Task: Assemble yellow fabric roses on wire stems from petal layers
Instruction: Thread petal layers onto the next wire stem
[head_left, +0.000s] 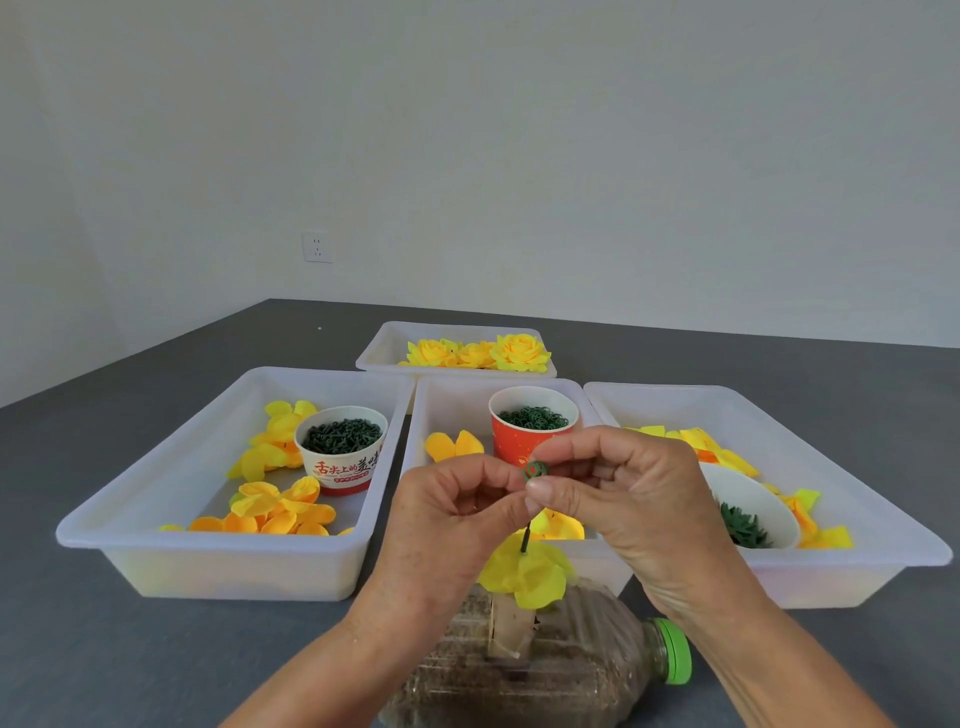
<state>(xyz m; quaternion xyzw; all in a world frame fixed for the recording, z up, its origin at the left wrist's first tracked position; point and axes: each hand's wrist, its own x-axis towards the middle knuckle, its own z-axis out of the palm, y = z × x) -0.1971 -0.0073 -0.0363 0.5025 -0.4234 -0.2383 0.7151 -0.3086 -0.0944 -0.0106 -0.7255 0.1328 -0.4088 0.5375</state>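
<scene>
A partly built yellow rose (524, 574) sits petals-down on a dark wire stem (524, 540) that rises from a sand-filled plastic bottle (545, 670). My left hand (447, 514) and my right hand (618, 493) meet just above the stem. Together their fingertips pinch a small green ring (535, 470). Finished yellow roses (483, 353) lie in the far tray. Loose yellow petal layers (280, 509) fill the left tray.
Three white trays stand side by side: left (104, 540), middle (421, 415), right (883, 519). A white cup of dark green pieces (340, 449), a red cup of green rings (532, 421) and a white bowl of green calyxes (748, 514) stand inside them.
</scene>
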